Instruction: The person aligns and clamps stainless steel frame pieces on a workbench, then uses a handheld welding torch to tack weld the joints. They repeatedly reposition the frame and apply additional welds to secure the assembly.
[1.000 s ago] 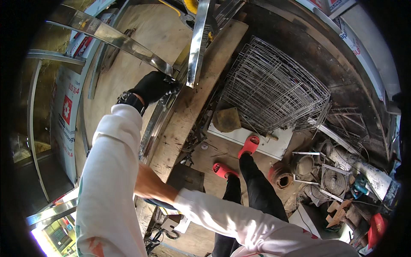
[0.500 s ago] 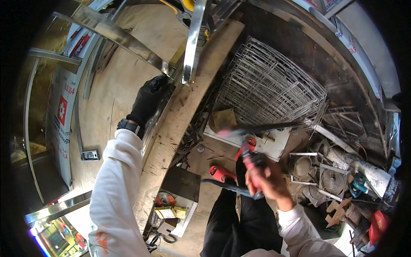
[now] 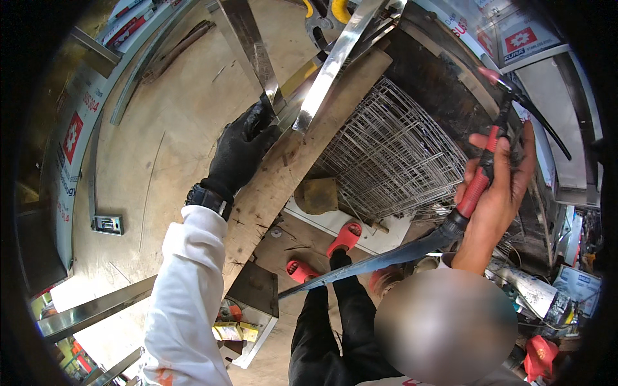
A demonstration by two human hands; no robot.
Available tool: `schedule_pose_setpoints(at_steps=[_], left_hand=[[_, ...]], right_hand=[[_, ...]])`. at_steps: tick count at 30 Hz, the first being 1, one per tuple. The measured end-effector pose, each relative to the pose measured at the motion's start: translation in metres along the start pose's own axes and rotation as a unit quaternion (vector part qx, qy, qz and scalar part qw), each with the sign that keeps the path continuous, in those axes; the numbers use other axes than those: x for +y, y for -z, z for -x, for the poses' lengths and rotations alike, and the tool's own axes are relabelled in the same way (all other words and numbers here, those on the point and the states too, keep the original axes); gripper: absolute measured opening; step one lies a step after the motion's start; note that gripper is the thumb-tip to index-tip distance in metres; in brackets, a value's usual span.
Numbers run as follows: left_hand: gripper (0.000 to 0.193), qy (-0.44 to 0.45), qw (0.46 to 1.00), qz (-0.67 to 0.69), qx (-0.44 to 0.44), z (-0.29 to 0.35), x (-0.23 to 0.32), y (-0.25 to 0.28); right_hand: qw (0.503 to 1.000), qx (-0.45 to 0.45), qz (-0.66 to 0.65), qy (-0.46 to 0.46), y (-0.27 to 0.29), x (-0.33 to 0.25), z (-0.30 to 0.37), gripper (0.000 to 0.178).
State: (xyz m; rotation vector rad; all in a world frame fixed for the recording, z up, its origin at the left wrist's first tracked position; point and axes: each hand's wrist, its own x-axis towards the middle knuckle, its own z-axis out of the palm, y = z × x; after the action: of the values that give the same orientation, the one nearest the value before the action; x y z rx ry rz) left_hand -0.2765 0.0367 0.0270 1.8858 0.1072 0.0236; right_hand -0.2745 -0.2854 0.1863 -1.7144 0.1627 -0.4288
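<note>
Tabletop (image 3: 180,148): scratched, pale plywood, with a wooden plank (image 3: 309,151) along its right side.
Beyond the plank: wire racks (image 3: 399,151) and, lower in view, red sandals (image 3: 347,238) on the wearer's feet.
Left bar (image 3: 254,51): shiny metal, its lower end near that of the right bar (image 3: 335,71), a gap between.
Left hand (image 3: 241,149): black-gloved, fingers bent at the left bar's lower end; whether they pinch it, I cannot tell.
Right hand (image 3: 505,193): bare, wrapped round the red handle of a TIG torch (image 3: 477,186), raised at the right, well apart from both bars.
Torch hose (image 3: 373,262): runs from the handle across the legs.
Good handling: I would steady the left bar, keep gloved fingertips back from its edge, leave the hose slack and glove the bare hand.
</note>
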Motion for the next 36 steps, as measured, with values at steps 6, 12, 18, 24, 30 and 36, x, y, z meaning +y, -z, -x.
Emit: schedule_pose_setpoints(at_steps=[6, 12, 18, 24, 30, 36], left_hand=[[0.049, -0.014, 0.999, -0.049, 0.011, 0.0, 0.008, -0.005], [0.047, -0.03, 0.998, -0.047, 0.013, -0.002, 0.002, -0.005], [0.048, -0.043, 0.998, -0.038, 0.028, 0.0, -0.002, -0.003], [0.048, -0.053, 0.998, -0.024, 0.024, -0.005, -0.008, -0.005], [0.048, -0.068, 0.997, -0.033, 0.03, -0.006, -0.013, -0.005], [0.048, -0.05, 0.998, -0.006, 0.032, -0.002, -0.006, -0.005]], right_hand=[[0.984, -0.176, 0.021, -0.037, -0.042, 0.002, 0.028, 0.061], [0.931, -0.349, 0.042, -0.094, -0.087, 0.067, 0.05, 0.057], [0.926, -0.363, 0.055, -0.093, -0.101, 0.075, 0.05, 0.056], [0.923, -0.363, 0.06, -0.114, -0.101, 0.079, 0.048, 0.055], [0.924, -0.366, 0.113, -0.016, -0.1, 0.085, 0.049, 0.055], [0.918, -0.374, 0.131, 0.026, -0.104, 0.075, 0.055, 0.054]])
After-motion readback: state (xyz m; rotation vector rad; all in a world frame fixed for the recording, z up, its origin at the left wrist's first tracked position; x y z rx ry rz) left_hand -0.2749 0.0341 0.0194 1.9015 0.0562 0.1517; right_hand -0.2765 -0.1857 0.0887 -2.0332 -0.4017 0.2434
